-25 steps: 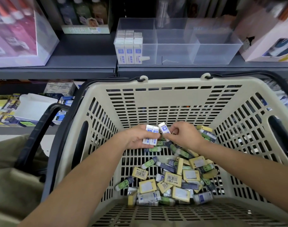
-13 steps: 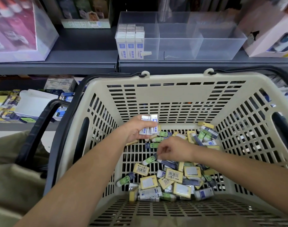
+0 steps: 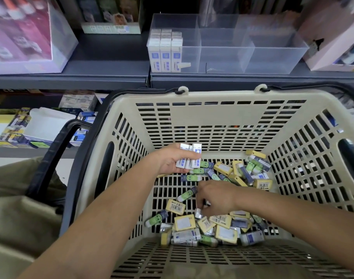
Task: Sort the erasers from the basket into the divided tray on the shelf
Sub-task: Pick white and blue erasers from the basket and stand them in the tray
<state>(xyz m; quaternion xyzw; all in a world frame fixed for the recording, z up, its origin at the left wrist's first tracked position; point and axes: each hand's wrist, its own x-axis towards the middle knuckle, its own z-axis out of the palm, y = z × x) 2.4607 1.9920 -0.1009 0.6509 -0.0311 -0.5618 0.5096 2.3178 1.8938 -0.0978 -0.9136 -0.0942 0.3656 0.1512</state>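
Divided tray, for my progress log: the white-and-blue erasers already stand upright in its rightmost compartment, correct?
No. The head view shows the white-and-blue erasers standing upright in the leftmost compartment of the divided tray, not the rightmost.

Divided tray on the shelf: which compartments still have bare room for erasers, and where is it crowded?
In the divided tray, the middle compartment and right compartment look bare. The left compartment is crowded: white erasers stand packed against its left wall, leaving a strip beside the divider, where a tab lies.
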